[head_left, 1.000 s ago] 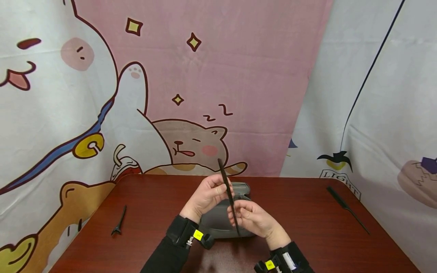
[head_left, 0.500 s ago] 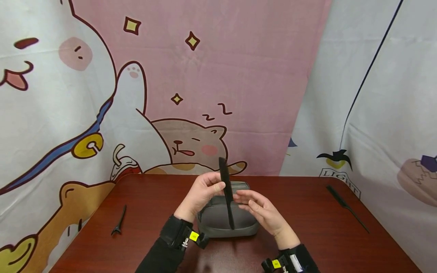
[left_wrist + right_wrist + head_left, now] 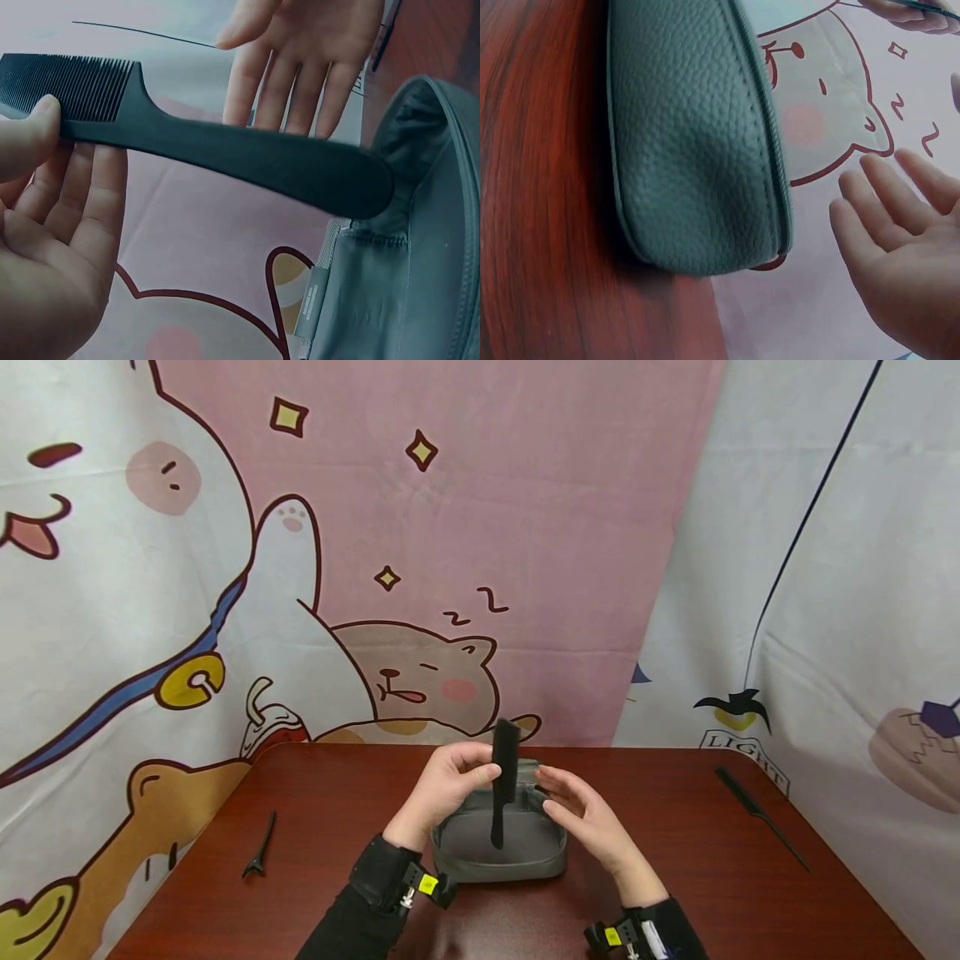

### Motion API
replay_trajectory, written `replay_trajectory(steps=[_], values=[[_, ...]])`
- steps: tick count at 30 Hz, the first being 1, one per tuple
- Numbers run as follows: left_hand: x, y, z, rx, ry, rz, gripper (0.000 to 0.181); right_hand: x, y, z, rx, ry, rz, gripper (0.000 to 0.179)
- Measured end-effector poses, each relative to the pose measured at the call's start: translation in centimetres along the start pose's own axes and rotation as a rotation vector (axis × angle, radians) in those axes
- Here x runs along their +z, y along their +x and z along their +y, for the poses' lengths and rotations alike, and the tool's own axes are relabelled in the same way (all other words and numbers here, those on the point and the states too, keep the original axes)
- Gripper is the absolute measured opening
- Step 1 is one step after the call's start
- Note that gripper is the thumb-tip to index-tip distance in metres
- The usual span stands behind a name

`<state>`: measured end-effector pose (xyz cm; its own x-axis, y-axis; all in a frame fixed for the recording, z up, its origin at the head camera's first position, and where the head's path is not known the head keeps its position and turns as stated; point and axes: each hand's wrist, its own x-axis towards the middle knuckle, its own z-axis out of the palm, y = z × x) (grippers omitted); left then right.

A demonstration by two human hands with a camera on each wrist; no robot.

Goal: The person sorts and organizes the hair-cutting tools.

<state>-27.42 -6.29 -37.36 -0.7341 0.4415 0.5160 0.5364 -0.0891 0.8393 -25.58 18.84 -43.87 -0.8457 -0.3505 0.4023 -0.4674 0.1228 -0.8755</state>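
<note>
My left hand (image 3: 448, 787) pinches a black comb (image 3: 505, 764) by its toothed end, thumb on one side and fingers behind. The comb's broad handle (image 3: 277, 165) points down over the grey pouch (image 3: 465, 866). In the left wrist view the pouch gapes open with its lining (image 3: 375, 277) showing. My right hand (image 3: 592, 822) is held to the right of the comb with fingers extended and nothing in it. The right wrist view shows the pouch's pebbled outer side (image 3: 690, 142) close to my right hand's fingers (image 3: 881, 195).
A black tail comb (image 3: 753, 810) lies on the right of the brown table (image 3: 660, 860). On the left lies a small dark hair clip (image 3: 260, 852). Behind the table hangs a cartoon-printed cloth (image 3: 577, 552).
My right hand has let go of the comb and moved off to the right. In my left hand the comb has turned from edge-on to flat toward the head view, its handle still down.
</note>
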Motion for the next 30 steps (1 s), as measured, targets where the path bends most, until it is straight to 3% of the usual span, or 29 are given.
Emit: replay_trajectory(steps=[7, 14, 22, 30], values=[[0.2, -0.1, 0.0, -0.038, 0.137, 0.009, 0.019, 0.1, -0.1, 0.2, 0.029, -0.235, 0.086, 0.055], [0.2, -0.1, -0.3, -0.043, 0.259, -0.018, 0.018, 0.0, -0.1, 0.5, 0.139, -0.408, 0.118, 0.063], [0.3, -0.1, -0.4, -0.085, 0.307, -0.029, 0.020, -0.3, -0.4, 0.7, 0.247, -0.486, 0.090, 0.067], [0.2, -0.2, -1.0, -0.121, 0.331, -0.048, 0.018, -0.2, -0.6, 0.9, 0.286, -0.524, 0.065, 0.064]])
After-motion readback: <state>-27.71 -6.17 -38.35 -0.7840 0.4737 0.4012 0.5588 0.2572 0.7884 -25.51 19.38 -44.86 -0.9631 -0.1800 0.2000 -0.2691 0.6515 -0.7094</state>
